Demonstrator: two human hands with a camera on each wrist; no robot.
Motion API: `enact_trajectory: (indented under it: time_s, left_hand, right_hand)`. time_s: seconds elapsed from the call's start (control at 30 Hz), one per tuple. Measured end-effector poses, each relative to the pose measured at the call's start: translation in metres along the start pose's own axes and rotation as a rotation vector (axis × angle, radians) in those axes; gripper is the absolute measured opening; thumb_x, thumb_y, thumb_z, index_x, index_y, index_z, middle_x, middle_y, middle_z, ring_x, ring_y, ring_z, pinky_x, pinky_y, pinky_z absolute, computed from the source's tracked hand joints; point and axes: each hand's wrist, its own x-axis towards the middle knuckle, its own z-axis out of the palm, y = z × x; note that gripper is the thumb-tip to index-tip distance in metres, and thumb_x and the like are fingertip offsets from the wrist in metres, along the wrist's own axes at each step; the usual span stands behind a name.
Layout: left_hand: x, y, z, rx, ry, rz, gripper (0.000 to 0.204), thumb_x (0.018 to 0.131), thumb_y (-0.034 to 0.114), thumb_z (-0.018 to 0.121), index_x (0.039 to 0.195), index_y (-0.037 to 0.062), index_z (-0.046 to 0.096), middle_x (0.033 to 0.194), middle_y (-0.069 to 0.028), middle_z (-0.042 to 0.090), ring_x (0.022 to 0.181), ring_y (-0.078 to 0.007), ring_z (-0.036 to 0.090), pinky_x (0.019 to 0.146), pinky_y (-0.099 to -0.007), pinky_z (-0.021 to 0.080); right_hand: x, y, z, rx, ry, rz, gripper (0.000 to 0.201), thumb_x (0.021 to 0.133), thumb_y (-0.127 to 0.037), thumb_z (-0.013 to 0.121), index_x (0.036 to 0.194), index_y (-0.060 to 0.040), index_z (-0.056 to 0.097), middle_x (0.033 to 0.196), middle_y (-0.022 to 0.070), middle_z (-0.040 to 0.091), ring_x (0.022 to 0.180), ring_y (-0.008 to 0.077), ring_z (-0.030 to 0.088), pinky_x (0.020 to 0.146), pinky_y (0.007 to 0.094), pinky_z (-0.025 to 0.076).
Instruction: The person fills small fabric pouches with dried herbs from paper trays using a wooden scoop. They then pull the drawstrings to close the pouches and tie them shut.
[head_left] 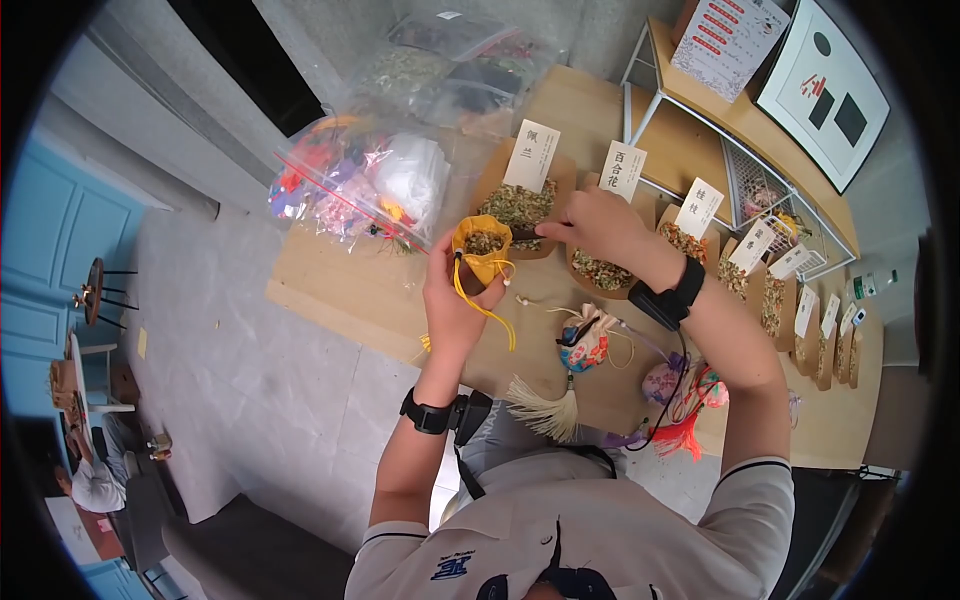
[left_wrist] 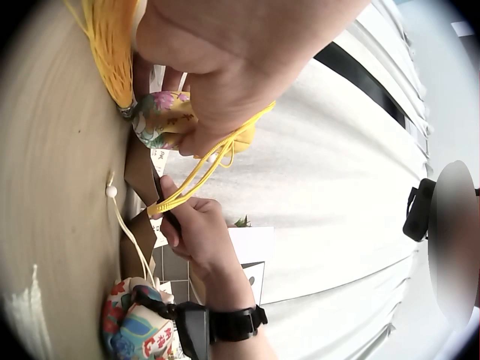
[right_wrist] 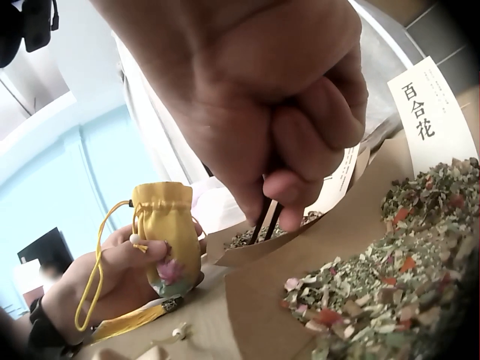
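My left hand [head_left: 452, 310] holds a yellow drawstring pouch [head_left: 490, 266] upright, its mouth wide and dried herb bits [head_left: 483, 242] showing inside. A yellow cord [right_wrist: 99, 259] hangs from its neck, and flowers decorate its lower part. Just right of the pouch, my right hand [head_left: 603, 228] pinches a dark slender tool [right_wrist: 259, 223], fingers curled round its upper part. The tool's lower end dips to the chopped herbs [head_left: 520, 207] in a kraft paper tray [head_left: 484, 188] behind the pouch. A second tray of herbs [right_wrist: 360, 289] lies below my right hand.
More labelled herb trays [head_left: 775, 300] run along the table's right side, beside a wire-framed shelf [head_left: 735, 135]. Clear plastic bags [head_left: 360, 180] lie at the back left. A floral pouch with a cream tassel [head_left: 585, 340] and colourful sachets [head_left: 680, 390] lie near the front edge.
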Motion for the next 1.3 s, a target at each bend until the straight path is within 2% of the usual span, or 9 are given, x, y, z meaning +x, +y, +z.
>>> enact_trajectory:
  time_s: [0.07,0.27,0.37,0.47,0.67,0.77,0.97,1.17,1.3]
  left_hand:
    - [0.0,-0.002,0.0,0.001,-0.002,0.005,0.069,0.077,-0.003,0.077,0.137,-0.0022,0.042,0.122,-0.0137,0.063,0.111,-0.0188,0.063,0.095,-0.0315,0.05]
    - [0.001,-0.003,0.001,0.027,0.005,0.018,0.068,0.077,-0.003,0.077,0.136,-0.0023,0.043,0.122,-0.0133,0.062,0.11,-0.0187,0.063,0.095,-0.0313,0.051]
    - [0.0,0.001,0.005,0.025,0.006,0.034,0.068,0.077,-0.003,0.077,0.136,-0.0023,0.043,0.123,-0.0132,0.062,0.111,-0.0188,0.063,0.094,-0.0313,0.051]
    - [0.0,0.003,0.003,0.068,-0.008,0.045,0.067,0.078,-0.006,0.076,0.135,-0.002,0.042,0.124,-0.0125,0.06,0.113,-0.0196,0.063,0.096,-0.0323,0.051]
    - [0.001,0.005,0.006,0.079,0.002,0.028,0.065,0.078,-0.008,0.075,0.134,-0.0021,0.042,0.124,-0.0122,0.058,0.113,-0.0201,0.062,0.096,-0.0324,0.052]
    - [0.0,0.006,0.006,0.079,-0.004,0.035,0.065,0.078,-0.008,0.075,0.133,-0.0021,0.043,0.123,-0.012,0.058,0.112,-0.02,0.063,0.096,-0.0323,0.052]
    - [-0.001,-0.003,0.005,0.085,0.005,0.088,0.065,0.078,-0.008,0.075,0.134,-0.0012,0.042,0.122,-0.0108,0.058,0.111,-0.0194,0.062,0.096,-0.0329,0.052]
    - [-0.002,-0.002,0.003,0.05,0.005,0.042,0.068,0.078,-0.006,0.075,0.136,-0.0012,0.042,0.125,-0.0133,0.06,0.112,-0.0204,0.063,0.095,-0.0324,0.052]
    - [0.0,0.002,0.003,0.032,0.01,0.011,0.069,0.077,-0.006,0.076,0.137,-0.0016,0.042,0.125,-0.0144,0.061,0.112,-0.0208,0.063,0.095,-0.0317,0.051]
  right_hand:
    - [-0.001,0.003,0.009,-0.003,0.076,-0.036,0.047,0.09,-0.049,0.067,0.073,-0.005,0.075,0.061,0.0177,0.063,0.063,0.0362,0.065,0.062,0.0466,0.053]
    - [-0.005,0.007,0.018,-0.087,0.171,-0.092,0.041,0.091,-0.045,0.067,0.078,-0.0074,0.078,0.063,0.0162,0.065,0.063,0.0361,0.065,0.061,0.0446,0.053]
    - [-0.005,0.019,0.021,-0.09,0.35,-0.175,0.038,0.091,-0.043,0.068,0.08,-0.0081,0.079,0.061,0.0156,0.064,0.059,0.0359,0.064,0.057,0.0435,0.051]
    - [-0.011,0.013,0.001,-0.011,0.43,-0.121,0.035,0.089,-0.042,0.07,0.082,-0.0083,0.079,0.058,0.0148,0.062,0.053,0.0349,0.061,0.052,0.0416,0.049]
    - [-0.026,-0.003,-0.029,0.037,0.485,-0.306,0.035,0.087,-0.041,0.072,0.078,-0.0074,0.078,0.057,0.0122,0.061,0.05,0.0311,0.058,0.049,0.0371,0.046]
    - [-0.03,-0.017,-0.027,-0.156,0.352,-0.302,0.043,0.089,-0.052,0.064,0.079,-0.0125,0.079,0.06,0.0112,0.064,0.057,0.0323,0.064,0.056,0.04,0.051]
    - [-0.023,-0.006,-0.032,-0.097,0.419,-0.26,0.047,0.09,-0.054,0.063,0.077,-0.0115,0.078,0.06,0.0121,0.064,0.058,0.0319,0.065,0.058,0.0417,0.052]
    - [0.003,0.042,-0.03,-0.075,-0.054,0.115,0.051,0.09,-0.052,0.065,0.074,-0.0046,0.075,0.06,0.0163,0.061,0.059,0.0341,0.063,0.06,0.045,0.051]
    - [0.007,0.051,-0.013,0.059,-0.018,0.075,0.055,0.091,-0.049,0.066,0.065,-0.0002,0.069,0.052,0.0171,0.054,0.047,0.0322,0.054,0.051,0.0424,0.044]
